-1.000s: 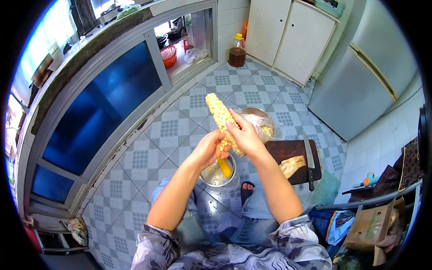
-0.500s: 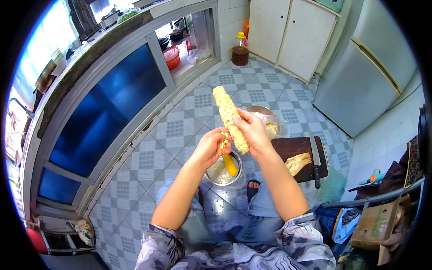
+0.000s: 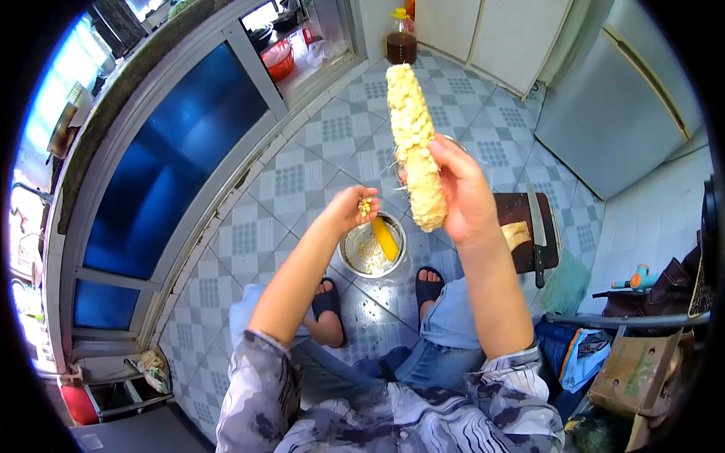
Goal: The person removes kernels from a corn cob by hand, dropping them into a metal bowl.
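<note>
My right hand (image 3: 464, 192) is wrapped round a corn cob (image 3: 411, 121), raised and nearly upright. Pale kernels cover its upper part, while the lower end near my palm looks stripped. My left hand (image 3: 349, 209) is lower and to the left, apart from the cob, with its fingers curled around loose corn kernels (image 3: 365, 205). Below it, a metal bowl (image 3: 344, 260) stands on the floor between my feet. Inside lie a yellow corn cob (image 3: 386, 240) and scattered kernels. Another vessel behind my right hand is mostly hidden.
To the right, a dark cutting board (image 3: 521, 260) carries a knife (image 3: 538, 245) and a pale, husk-like piece (image 3: 516, 235). An oil jug (image 3: 401, 45) stands by the white cabinet (image 3: 445, 26). The fridge (image 3: 612, 106) is at far right, above a cardboard box (image 3: 630, 370).
My right hand has lifted the cob up and to the right, nearer the camera. My left hand has drawn away from it with kernels. The view has tilted down, showing more of the bowl.
</note>
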Demonstrator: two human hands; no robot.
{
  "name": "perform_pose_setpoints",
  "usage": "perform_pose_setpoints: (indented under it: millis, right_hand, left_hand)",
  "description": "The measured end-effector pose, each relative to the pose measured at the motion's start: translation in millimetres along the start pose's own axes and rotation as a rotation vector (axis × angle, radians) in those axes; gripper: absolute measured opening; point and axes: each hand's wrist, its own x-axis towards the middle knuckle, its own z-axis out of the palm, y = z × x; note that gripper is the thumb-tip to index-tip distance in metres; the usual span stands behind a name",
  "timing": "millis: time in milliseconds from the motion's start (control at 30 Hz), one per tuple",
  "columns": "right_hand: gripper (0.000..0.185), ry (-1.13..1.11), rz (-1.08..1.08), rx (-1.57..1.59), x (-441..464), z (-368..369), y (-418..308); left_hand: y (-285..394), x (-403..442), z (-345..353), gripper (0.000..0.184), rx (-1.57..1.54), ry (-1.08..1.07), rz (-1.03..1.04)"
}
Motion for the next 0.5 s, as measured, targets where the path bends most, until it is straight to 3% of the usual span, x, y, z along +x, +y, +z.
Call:
perform_pose_setpoints:
  millis: [67,133,200,300,333,433,500]
  right_hand:
    - [0.034,0.018,0.002,0.001,-5,-1,-6]
    - [0.037,0.065,0.006,-0.005,-9,-3,-13]
    - [0.039,0.081,0.009,-0.011,-10,-7,-18]
    - [0.040,0.119,-0.001,-0.050,-12,-8,-23]
    - [0.041,0.123,-0.007,-0.066,-12,-8,-24]
    - [0.043,0.139,-0.023,-0.093,-12,-6,-27]
    - [0.043,0.138,-0.030,-0.101,-11,-7,-25]
  left_hand:
    - [-33,43,-35,0.016,0.066,0.226,-0.029]
    - [-79,83,-83,0.016,0.032,0.259,-0.087]
    - [-120,113,-118,0.016,-0.011,0.464,-0.230]
    - [-159,118,-129,0.024,-0.240,0.596,-0.184]
    - [-162,112,-124,0.024,-0.237,0.595,-0.200]
    - [-148,80,-91,0.048,-0.121,0.570,-0.171]
    - [-136,70,-80,0.049,-0.096,0.583,-0.199]
